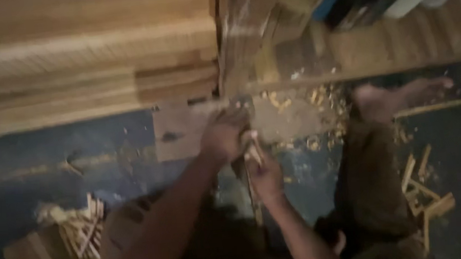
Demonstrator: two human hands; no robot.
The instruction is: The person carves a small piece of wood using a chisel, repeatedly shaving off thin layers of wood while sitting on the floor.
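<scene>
While my left hand (221, 137) closes around the top of a thin pale wooden stick (253, 184), its long axis points back to me, my right hand (265, 173) gripping just below, above the dark blue floor (49, 156).

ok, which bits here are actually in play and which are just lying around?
In hand:
left hand, gripping from above
right hand, holding the thin wooden strip
small flat board just beyond both hands

Lying about:
stacked planks
offcut pile
stick scraps
shavings
bare foot
</scene>
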